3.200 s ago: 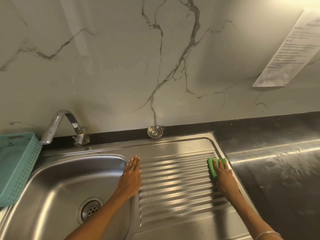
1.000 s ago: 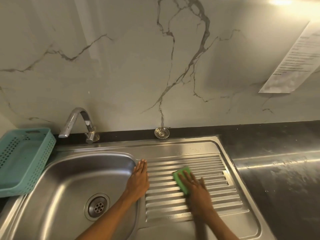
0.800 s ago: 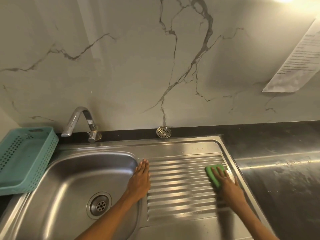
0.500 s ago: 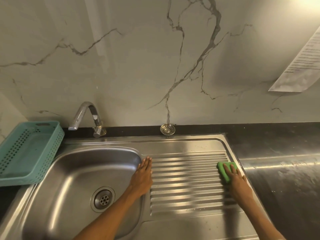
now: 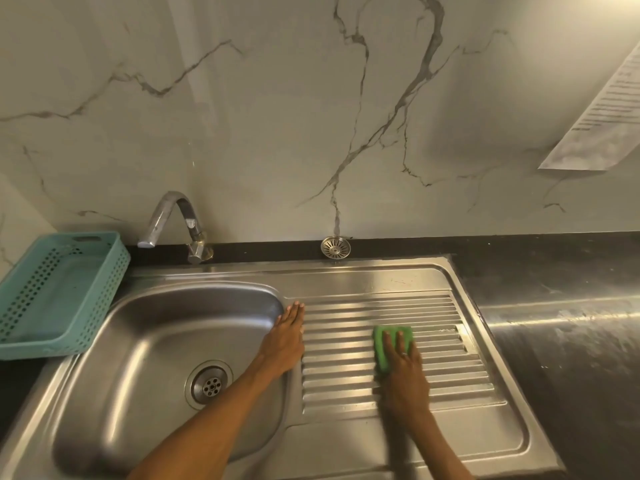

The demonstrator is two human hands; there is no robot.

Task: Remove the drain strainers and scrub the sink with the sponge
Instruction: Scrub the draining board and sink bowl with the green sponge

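Scrubbing step: right hand (image 5: 403, 368) flat-fingered pressing sponge (image 5: 388, 341) on ribbed drainboard (image 5: 346, 389), left hand (image 5: 285, 337) flat; basin (image 5: 145, 334) likely next.

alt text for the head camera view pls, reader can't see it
A person's right hand presses a green sponge on the ribbed drainboard of a steel sink, while the left hand rests flat on the basin's edge. A strainer lies by the marble wall, right of the tap; a teal basket sits at left.
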